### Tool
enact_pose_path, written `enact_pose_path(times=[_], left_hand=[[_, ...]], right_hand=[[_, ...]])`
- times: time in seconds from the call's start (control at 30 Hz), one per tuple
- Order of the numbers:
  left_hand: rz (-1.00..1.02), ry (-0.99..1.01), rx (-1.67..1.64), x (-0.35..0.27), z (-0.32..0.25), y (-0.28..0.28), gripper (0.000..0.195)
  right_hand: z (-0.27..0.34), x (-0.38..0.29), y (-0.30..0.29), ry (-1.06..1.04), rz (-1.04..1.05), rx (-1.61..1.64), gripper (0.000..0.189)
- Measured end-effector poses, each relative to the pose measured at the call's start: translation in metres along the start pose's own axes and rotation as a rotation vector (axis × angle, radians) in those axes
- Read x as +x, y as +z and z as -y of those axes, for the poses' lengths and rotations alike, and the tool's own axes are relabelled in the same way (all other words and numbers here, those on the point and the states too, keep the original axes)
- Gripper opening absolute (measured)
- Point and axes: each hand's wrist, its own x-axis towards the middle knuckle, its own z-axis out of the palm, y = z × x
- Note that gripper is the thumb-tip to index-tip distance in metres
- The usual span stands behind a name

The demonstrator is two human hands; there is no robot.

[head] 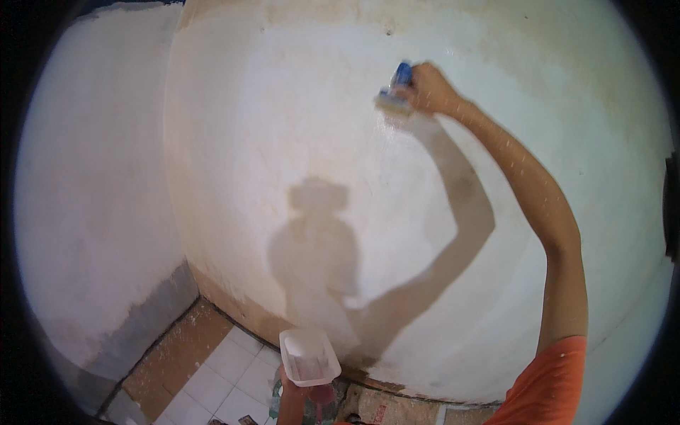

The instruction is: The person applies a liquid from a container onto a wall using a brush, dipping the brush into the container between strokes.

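Note:
My right hand [433, 91] is raised high and grips a wide paintbrush [394, 102] with a blue handle. The bristles point down and meet the painted wall [239, 133], where a wet sheen shows just below them. White specks dot my right forearm. Low in the view, my left hand [292, 392] holds a white plastic tub [313, 381] from beneath; most of its fingers are hidden. White paint lies inside the tub, thinly streaked toward the near side. The wall is mostly white, with tan patches along its top and bottom.
A second whitish wall [101, 175] meets the first at a corner on the left, with a grey band at its foot. Brown board [175, 356] and white tiles [218, 361] cover the floor. A paint-spattered sack [372, 406] lies by the wall. A dark object [672, 207] sits far right.

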Motion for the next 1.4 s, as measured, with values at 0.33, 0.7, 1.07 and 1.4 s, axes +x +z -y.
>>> enact_pose_path(times=[0.33,0.7,1.07,1.4], left_hand=[[-0.101,0.021,0.011,0.005,-0.002,0.007,0.059],[-0.076,-0.048,-0.200,0.010,-0.021,0.009,0.049],[-0.094,0.050,0.141,0.004,-0.019,-0.009,0.057],[-0.083,-0.130,-0.129,0.007,-0.027,0.006,0.049]], right_hand=[[-0.089,0.119,-0.088,-0.015,-0.489,-0.464,0.025],[-0.018,0.045,-0.044,0.111,0.166,-0.041,0.042],[-0.077,0.101,-0.089,0.054,-0.332,-0.505,0.016],[0.049,-0.029,0.021,0.088,0.303,0.146,0.037]])
